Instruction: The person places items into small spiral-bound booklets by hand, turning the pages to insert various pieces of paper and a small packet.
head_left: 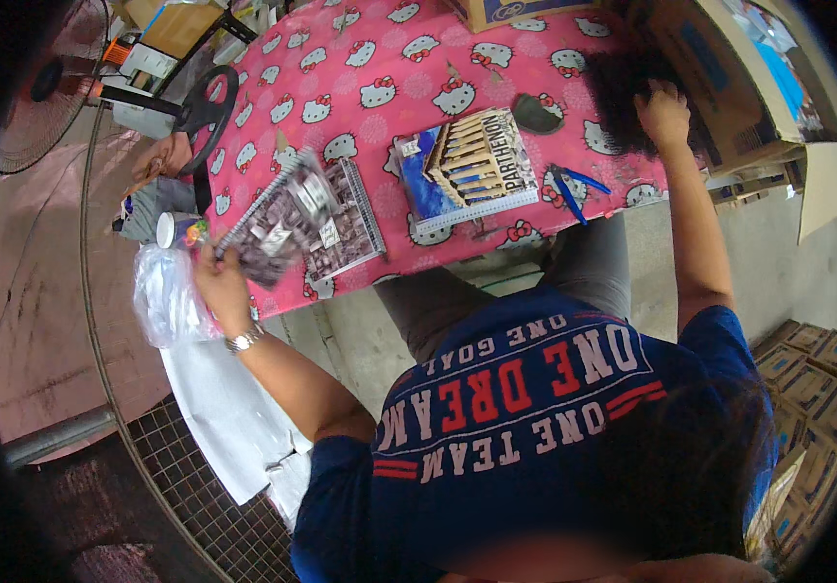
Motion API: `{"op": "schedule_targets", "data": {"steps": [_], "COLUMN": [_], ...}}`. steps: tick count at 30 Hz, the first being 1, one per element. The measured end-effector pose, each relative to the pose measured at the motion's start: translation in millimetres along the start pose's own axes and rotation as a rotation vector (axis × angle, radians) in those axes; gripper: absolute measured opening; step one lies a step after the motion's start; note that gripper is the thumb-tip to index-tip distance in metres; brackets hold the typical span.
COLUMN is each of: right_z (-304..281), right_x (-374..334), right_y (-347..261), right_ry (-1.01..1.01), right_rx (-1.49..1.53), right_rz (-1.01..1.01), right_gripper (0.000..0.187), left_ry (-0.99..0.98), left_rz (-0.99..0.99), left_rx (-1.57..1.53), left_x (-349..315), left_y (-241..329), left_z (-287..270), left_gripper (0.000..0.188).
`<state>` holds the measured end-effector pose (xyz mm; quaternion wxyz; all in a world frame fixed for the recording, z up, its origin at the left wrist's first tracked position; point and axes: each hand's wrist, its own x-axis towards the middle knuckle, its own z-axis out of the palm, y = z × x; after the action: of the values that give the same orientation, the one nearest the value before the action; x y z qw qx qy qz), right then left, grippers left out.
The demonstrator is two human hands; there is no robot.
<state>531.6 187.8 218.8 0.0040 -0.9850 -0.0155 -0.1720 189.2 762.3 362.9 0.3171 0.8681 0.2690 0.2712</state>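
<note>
My left hand (221,291) is closed on the lower left edge of a grey-patterned spiral notebook (280,222), which is tilted and smeared by motion. Under and beside it, a second grey spiral notebook (348,219) lies on the pink patterned tablecloth (380,136). At the far right, my right hand (663,115) rests with bent fingers in a tangled black heap (618,102) of thin strands; what the fingertips hold is hidden. Between the hands lies a notebook with a columned temple on its cover (467,165). Blue-handled pliers (574,192) and a dark rounded flat piece (538,114) are beside it.
An open cardboard box (720,87) stands right of the black heap. By the table's left edge are a clear plastic bag (168,296), a white-lidded container (171,230) and a black steering-wheel-like ring (209,117). A fan (44,112) stands far left; stacked cartons (817,389) sit lower right.
</note>
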Motion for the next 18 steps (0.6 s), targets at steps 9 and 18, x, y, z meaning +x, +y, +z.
{"op": "schedule_targets", "data": {"steps": [9, 18], "right_z": [40.3, 28.2], "right_x": [7.4, -1.9], "right_y": [-2.2, -2.4], "right_ry": [-0.155, -0.130], "right_rx": [0.037, 0.046], "right_rz": [0.083, 0.054], "right_gripper": [0.039, 0.030], "left_ry": [-0.395, -0.470], "left_rz": [0.235, -0.118], "left_rx": [0.033, 0.227], "left_x": [79.1, -4.9], "left_y": [-54.8, -143.3], "left_z": [150.0, 147.5], "left_gripper": [0.039, 0.066]}}
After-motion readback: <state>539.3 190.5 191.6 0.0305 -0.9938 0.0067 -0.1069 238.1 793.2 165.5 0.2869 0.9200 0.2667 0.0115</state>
